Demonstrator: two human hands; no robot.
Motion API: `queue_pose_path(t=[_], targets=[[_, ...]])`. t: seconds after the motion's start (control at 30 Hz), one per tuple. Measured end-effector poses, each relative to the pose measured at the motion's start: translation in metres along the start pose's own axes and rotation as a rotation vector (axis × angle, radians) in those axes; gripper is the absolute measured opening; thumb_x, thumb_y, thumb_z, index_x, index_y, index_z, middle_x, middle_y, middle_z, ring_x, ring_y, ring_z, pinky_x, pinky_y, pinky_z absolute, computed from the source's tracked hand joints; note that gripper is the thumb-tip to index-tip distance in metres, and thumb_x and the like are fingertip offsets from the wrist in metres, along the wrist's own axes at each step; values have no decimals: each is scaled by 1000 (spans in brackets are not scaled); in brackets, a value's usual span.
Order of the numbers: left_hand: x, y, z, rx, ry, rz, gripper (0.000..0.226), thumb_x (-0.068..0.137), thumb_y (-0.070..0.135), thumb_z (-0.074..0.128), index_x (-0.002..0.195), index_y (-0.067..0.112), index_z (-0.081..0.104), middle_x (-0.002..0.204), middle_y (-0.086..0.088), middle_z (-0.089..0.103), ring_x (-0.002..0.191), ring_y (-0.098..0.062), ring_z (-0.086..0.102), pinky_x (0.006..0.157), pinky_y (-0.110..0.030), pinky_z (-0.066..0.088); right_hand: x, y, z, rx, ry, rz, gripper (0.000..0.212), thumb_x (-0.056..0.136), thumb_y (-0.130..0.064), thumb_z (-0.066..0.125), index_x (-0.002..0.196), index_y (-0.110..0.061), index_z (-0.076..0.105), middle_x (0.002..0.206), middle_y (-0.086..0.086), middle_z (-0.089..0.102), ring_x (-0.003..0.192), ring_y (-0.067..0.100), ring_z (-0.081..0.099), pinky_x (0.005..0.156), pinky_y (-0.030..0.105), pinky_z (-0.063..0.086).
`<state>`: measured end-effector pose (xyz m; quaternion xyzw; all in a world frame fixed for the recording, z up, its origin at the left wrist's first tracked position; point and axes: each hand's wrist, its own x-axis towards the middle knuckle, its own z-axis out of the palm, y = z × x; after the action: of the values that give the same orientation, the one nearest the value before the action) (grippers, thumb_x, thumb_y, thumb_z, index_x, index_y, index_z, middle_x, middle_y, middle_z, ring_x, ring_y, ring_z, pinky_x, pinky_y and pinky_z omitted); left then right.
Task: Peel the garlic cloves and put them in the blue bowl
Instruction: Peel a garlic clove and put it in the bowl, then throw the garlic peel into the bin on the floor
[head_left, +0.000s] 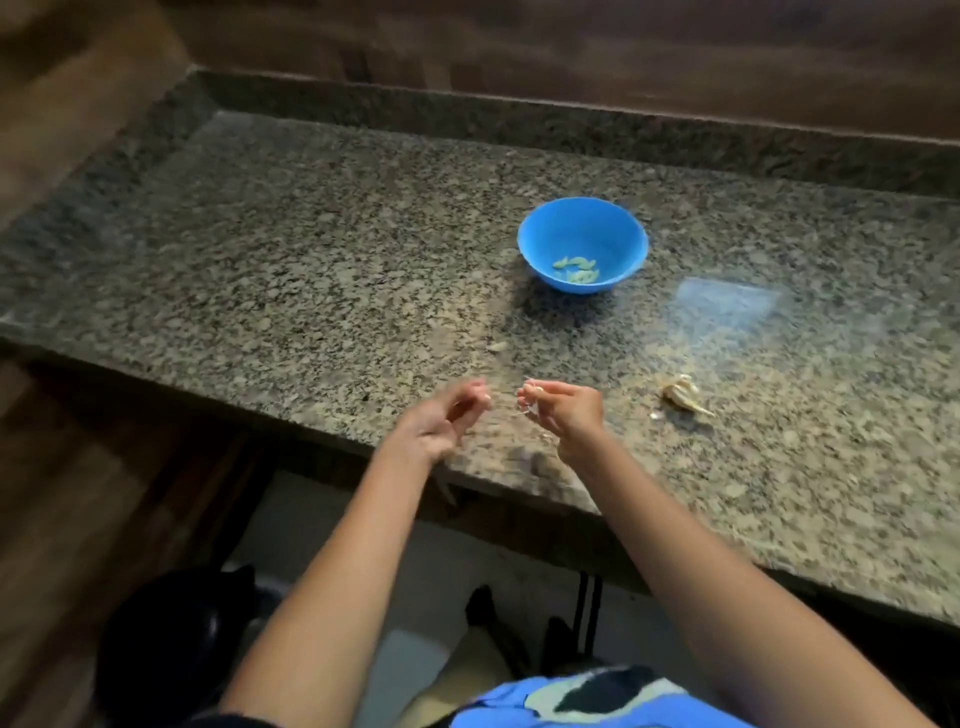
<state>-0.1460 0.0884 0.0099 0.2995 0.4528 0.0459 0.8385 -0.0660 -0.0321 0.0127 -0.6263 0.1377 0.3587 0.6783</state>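
Note:
A blue bowl (583, 218) stands on the granite counter with several peeled cloves (576, 269) in its bottom. My right hand (563, 408) hovers over the counter's front edge, fingertips pinched on a small garlic clove (531, 396) with thin skin hanging from it. My left hand (447, 418) is a short gap to its left, blurred, fingers loosely curled; I cannot see anything in it. The rest of the garlic head (680, 395) lies on the counter to the right of my right hand.
The granite counter (311, 260) has a raised back lip and wooden walls behind and at left. A small scrap of skin (497, 346) lies between my hands and the bowl. Below the counter edge are the floor, a dark stool and my legs.

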Motion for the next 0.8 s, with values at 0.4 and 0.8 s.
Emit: queue_pose_path(t=[0.4,0.8], targets=[[-113,41,-302,-819,557,390,18,88,-9,50,76,-5,63,61,-11,68,52,-16,67,45,-20,52,-63,162,301,-623,-823,293,14,84,6,57,85,-6,64,44,-10,61,42,-2,57,50,12,49],[-133,57,-493,-1188,697,477,10,88,-8,52,85,-4,61,77,-16,67,85,-19,59,59,-20,55,-108,285,463,-938,-780,417,17,83,10,58,99,9,64,55,7,65,41,10,55,43,15,46]])
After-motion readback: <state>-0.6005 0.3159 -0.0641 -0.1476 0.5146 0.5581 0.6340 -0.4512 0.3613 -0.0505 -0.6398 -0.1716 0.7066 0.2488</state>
